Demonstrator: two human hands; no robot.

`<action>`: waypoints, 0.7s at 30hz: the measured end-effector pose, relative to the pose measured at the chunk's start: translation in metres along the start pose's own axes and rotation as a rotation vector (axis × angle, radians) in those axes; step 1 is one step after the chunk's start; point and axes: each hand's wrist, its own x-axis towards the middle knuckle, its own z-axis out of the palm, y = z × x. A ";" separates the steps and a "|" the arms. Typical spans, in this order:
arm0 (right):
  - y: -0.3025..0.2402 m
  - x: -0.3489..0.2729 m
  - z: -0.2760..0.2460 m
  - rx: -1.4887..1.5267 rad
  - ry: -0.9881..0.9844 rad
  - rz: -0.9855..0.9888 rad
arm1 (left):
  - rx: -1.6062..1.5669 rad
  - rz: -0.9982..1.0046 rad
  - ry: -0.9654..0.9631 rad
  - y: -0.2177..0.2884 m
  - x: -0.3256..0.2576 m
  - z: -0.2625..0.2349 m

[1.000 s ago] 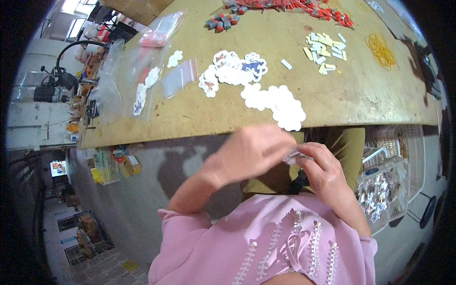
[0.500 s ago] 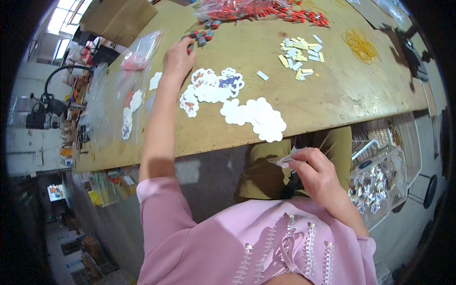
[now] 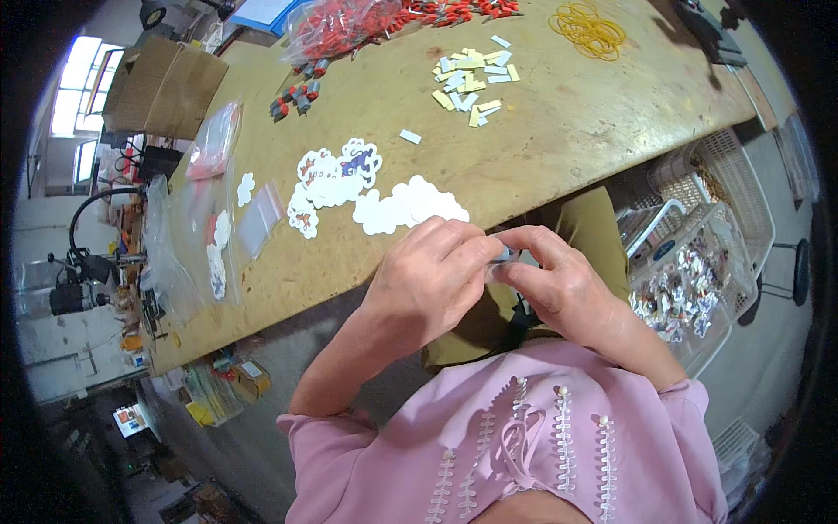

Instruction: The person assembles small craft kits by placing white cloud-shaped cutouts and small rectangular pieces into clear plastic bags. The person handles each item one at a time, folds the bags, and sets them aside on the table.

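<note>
Both hands meet just in front of the person's chest, off the near edge of the wooden workbench (image 3: 559, 148). The left hand (image 3: 428, 284) comes in from the lower left with the forearm bent up and the knuckles turned toward the camera; its fingers curl closed and pinch a small grey piece (image 3: 504, 255) at their tips. The right hand (image 3: 563, 279) faces it from the right, thumb and forefinger closed on the same small piece, the other fingers folded under. What the piece is cannot be made out; it sits between the two sets of fingertips, above the lap and just near of the bench edge.

Half a second ago the left arm was stretched far out across the bench, the hand at the red and grey parts (image 3: 297, 94) on the far left, while the right hand waited alone near the lap with a small clear piece. Now the left hand has come back and joined it.

On the bench just beyond the hands lie white cloud-shaped cut-outs (image 3: 406, 205), with printed ones (image 3: 332, 175) to their left. Farther off are pale paper slips (image 3: 471, 79) and yellow rubber bands (image 3: 589, 26). A wire basket (image 3: 698, 253) of small packets stands to the right.
</note>
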 end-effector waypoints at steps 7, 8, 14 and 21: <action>0.011 -0.030 -0.004 0.016 -0.021 0.073 | -0.194 -0.106 -0.065 -0.027 0.050 0.010; 0.013 -0.035 -0.005 0.012 -0.012 0.090 | -0.165 -0.277 -0.033 -0.034 0.067 0.009; 0.016 -0.046 -0.013 0.015 -0.007 0.130 | -0.010 -0.366 0.133 -0.103 0.112 0.028; 0.027 -0.054 -0.014 0.027 0.023 0.153 | -0.477 -0.608 0.201 -0.111 0.104 0.032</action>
